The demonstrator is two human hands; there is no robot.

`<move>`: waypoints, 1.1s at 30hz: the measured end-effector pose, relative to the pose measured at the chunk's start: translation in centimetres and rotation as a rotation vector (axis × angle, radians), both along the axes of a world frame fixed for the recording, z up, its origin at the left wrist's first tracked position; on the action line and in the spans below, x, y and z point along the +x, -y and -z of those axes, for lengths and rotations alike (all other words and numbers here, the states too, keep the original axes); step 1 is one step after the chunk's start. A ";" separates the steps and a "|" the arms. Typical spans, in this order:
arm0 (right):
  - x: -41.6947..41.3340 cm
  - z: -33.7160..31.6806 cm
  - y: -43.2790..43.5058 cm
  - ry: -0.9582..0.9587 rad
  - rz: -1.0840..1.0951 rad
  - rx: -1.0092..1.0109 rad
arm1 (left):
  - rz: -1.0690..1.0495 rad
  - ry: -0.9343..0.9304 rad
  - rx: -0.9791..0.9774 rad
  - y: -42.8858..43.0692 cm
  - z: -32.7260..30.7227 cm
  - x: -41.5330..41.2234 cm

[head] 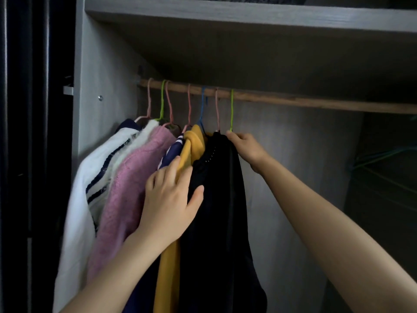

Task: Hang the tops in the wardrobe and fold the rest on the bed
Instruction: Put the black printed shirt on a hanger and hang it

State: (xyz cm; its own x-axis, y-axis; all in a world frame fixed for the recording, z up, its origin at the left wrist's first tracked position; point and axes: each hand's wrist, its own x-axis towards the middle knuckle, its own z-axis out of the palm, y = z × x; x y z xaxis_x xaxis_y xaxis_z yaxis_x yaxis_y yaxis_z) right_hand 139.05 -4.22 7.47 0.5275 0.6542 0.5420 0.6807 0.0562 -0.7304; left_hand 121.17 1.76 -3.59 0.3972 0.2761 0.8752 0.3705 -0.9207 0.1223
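As left hand (168, 202) touches black top (218, 199), right hand (246, 147) grips hanger (231, 109).

One wooden rail (293, 100) carries seven hanger hooks (189, 102): four pink, one blue, and two green, the left green hook (162, 98) and the right green hook (231, 109). Six tops can be told apart: one striped white top (90, 177), one fluffy white top (137, 141), one pink top (126, 188), one navy top (171, 150), one mustard top (191, 141) and one black top (216, 199), though the black may be more than one. Two hands show, the left hand (168, 199) and the right hand (244, 147). The spare hangers (383, 163) at far right are too dim to count.
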 end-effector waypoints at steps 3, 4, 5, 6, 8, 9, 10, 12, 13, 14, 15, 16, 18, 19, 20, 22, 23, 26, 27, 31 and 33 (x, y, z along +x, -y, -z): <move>0.3 0.7 1.4 0.105 0.077 0.011 | 0.052 0.172 0.111 1.9 0.1 0.1; 0.7 1.0 2.0 0.139 0.115 0.002 | 0.074 0.199 0.164 2.7 0.1 0.4; 1.2 1.4 2.7 0.168 0.150 -0.023 | 0.098 0.212 0.219 3.5 0.1 0.9; 1.8 1.7 3.3 0.190 0.184 -0.066 | 0.119 0.212 0.274 4.2 0.0 1.4; 3.1 2.5 5.5 0.237 0.265 -0.149 | 0.160 0.185 0.372 6.0 0.1 2.9; 3.9 2.7 6.8 0.264 0.315 -0.177 | 0.178 0.173 0.405 6.9 0.3 3.8; 4.6 2.8 8.3 0.296 0.377 -0.193 | 0.198 0.165 0.424 7.6 0.5 4.7; 6.2 2.8 11.9 0.355 0.544 -0.218 | 0.261 0.152 0.407 9.1 1.0 6.8; 7.1 2.7 13.7 0.393 0.633 -0.235 | 0.290 0.142 0.380 9.7 1.3 7.8; 7.8 2.6 15.3 0.440 0.725 -0.255 | 0.310 0.129 0.348 10.0 1.6 8.7; 8.6 2.6 17.9 0.490 0.839 -0.289 | 0.343 0.114 0.315 10.7 1.9 10.0; 9.1 2.7 19.8 0.547 0.946 -0.322 | 0.359 0.092 0.288 11.1 2.3 11.1; 10.0 2.6 24.3 0.645 1.172 -0.392 | 0.395 0.055 0.236 12.2 2.8 13.3; 10.2 2.7 26.0 0.671 1.263 -0.440 | 0.403 0.041 0.220 12.5 3.2 14.2; 10.4 2.7 28.1 0.670 1.348 -0.509 | 0.428 0.034 0.206 13.3 3.4 15.2; 10.4 2.9 31.0 0.646 1.448 -0.655 | 0.472 0.025 0.187 14.6 3.9 16.6; 10.4 3.1 32.3 0.629 1.477 -0.714 | 0.505 0.025 0.183 15.4 4.0 17.3; 10.5 3.4 34.6 0.558 1.468 -0.829 | 0.559 0.028 0.183 17.1 4.4 18.5; 10.6 3.4 35.0 0.558 1.445 -0.854 | 0.575 0.025 0.184 17.5 4.5 18.7; 10.8 3.3 35.5 0.580 1.403 -0.808 | 0.603 0.012 0.166 17.8 4.7 19.2; 10.8 3.3 35.1 0.561 1.404 -0.733 | 0.590 0.005 0.148 17.3 4.8 19.2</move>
